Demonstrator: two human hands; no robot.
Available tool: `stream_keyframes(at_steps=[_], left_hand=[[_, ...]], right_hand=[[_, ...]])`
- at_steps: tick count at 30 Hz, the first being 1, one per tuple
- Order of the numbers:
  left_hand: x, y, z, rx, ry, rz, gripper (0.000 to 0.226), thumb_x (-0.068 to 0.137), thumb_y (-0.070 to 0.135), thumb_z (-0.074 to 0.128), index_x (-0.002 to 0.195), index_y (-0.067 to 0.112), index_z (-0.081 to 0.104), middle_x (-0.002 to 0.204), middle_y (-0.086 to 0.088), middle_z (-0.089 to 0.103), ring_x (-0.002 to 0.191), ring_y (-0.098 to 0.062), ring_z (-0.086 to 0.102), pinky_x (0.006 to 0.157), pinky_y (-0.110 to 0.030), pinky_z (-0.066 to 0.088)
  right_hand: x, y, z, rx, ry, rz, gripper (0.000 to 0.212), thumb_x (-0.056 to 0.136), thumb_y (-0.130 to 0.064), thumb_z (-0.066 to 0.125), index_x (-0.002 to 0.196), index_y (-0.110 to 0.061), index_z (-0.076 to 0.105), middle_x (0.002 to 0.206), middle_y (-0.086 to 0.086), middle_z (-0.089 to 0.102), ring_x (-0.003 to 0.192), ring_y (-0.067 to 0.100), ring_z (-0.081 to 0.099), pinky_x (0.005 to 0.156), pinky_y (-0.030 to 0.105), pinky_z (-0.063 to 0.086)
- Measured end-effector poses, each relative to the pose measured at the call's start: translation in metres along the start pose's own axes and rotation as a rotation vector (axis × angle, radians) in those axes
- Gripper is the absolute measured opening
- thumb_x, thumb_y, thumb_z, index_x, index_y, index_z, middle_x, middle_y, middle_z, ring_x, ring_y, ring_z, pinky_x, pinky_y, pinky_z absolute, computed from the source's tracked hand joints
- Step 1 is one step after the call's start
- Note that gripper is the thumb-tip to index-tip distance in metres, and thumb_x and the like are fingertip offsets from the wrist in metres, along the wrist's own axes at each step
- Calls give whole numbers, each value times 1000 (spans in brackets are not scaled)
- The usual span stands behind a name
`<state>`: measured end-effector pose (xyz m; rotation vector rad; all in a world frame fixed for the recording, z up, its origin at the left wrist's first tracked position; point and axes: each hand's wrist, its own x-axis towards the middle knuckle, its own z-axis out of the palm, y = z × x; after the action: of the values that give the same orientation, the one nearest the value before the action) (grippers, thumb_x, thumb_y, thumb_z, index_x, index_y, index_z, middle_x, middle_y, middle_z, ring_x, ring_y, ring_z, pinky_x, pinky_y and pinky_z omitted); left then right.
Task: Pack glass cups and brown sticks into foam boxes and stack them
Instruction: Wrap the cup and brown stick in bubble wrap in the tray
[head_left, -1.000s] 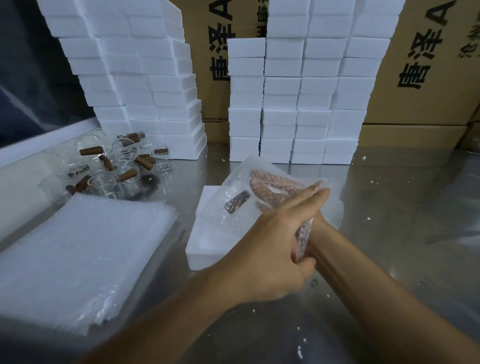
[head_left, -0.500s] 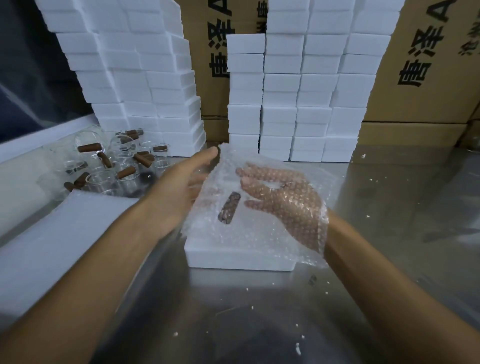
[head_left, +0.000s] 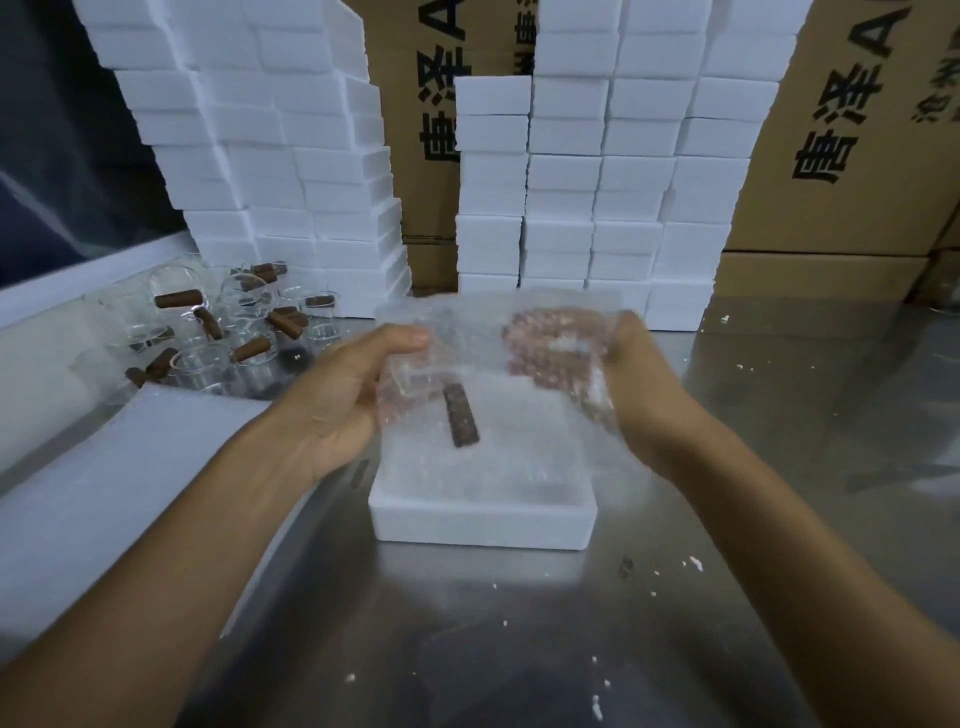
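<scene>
Both hands, left hand (head_left: 343, 395) & right hand (head_left: 636, 395), grip the clear bubble-wrap bundle (head_left: 493, 364) w/ short brown stick (head_left: 460, 415) inside, long axis pointing near-far, directly above the open white foam box (head_left: 480, 519).

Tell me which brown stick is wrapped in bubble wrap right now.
The brown stick over the foam box, inside the bubble wrap held by both hands. The other sticks lie bare among the glass cups at left.

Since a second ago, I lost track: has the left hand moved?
Yes. The left hand went from over the foam box out to its left edge, gripping the bubble wrap.
</scene>
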<state>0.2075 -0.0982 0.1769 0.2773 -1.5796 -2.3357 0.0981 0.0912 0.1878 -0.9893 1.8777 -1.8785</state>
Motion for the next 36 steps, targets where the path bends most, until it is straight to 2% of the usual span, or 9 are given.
stream_keyframes(at_steps=[2, 4, 8, 11, 15, 20, 27, 32, 36], left_hand=[[2, 2, -3, -124, 58, 43, 43, 73, 14, 72, 115, 8, 66, 114, -13, 70, 103, -26, 68, 88, -39, 57], [5, 2, -6, -246, 68, 82, 29, 76, 13, 68, 105, 10, 68, 102, -10, 73, 91, -23, 71, 83, -37, 59], [7, -4, -1, -369, 53, 153, 25, 69, 13, 78, 94, 13, 79, 102, -9, 74, 91, -22, 71, 98, -37, 53], [6, -13, 8, -322, 0, 148, 26, 65, 16, 81, 92, 16, 81, 110, -10, 73, 97, -22, 71, 88, -33, 57], [6, -24, 16, -259, -15, 85, 55, 65, 16, 82, 118, 7, 71, 126, -17, 66, 115, -30, 64, 98, -40, 53], [3, -28, 14, -138, -4, 11, 49, 62, 19, 85, 106, 7, 69, 113, -13, 71, 98, -31, 71, 76, -37, 60], [1, -23, 16, 211, -48, 52, 70, 75, 57, 70, 130, 15, 61, 125, -8, 68, 115, -27, 66, 100, -46, 49], [5, -26, 20, 202, 211, 165, 25, 88, 41, 67, 96, 21, 78, 106, -8, 75, 102, -27, 71, 96, -53, 52], [4, -27, 23, 206, 282, 217, 28, 97, 40, 58, 86, 24, 79, 101, -4, 77, 100, -24, 72, 88, -46, 56]], right_hand=[[6, -4, -8, -71, 289, -113, 18, 92, -24, 69, 76, -29, 77, 78, -20, 72, 72, -4, 66, 65, 10, 47], [10, 1, -19, 1, 540, -46, 9, 93, -31, 66, 87, -27, 71, 89, -16, 72, 80, -1, 66, 70, 16, 48], [7, 10, -12, 476, 178, 307, 74, 76, -60, 74, 136, -24, 51, 125, 4, 66, 107, 20, 69, 85, 36, 53], [2, 11, 5, 562, -97, 403, 68, 72, -52, 79, 129, -19, 60, 117, 6, 73, 102, 24, 72, 77, 33, 56], [3, 15, 17, 372, 115, 274, 9, 89, -24, 73, 92, -16, 73, 93, 5, 74, 69, 10, 70, 54, 19, 49], [6, 16, 7, 154, 301, 94, 13, 92, -26, 69, 84, -17, 73, 78, 0, 77, 63, 7, 70, 46, 14, 45], [3, 19, 15, -86, 242, -159, 21, 95, -19, 66, 80, -7, 74, 71, 11, 73, 61, 16, 68, 47, 21, 48], [1, 20, 17, -154, 180, -172, 27, 97, -20, 64, 84, 4, 69, 72, 20, 69, 56, 9, 66, 49, 25, 52], [-3, 21, 19, -71, 254, -112, 30, 92, -26, 70, 110, -18, 48, 75, 5, 73, 64, 19, 71, 50, 29, 55]])
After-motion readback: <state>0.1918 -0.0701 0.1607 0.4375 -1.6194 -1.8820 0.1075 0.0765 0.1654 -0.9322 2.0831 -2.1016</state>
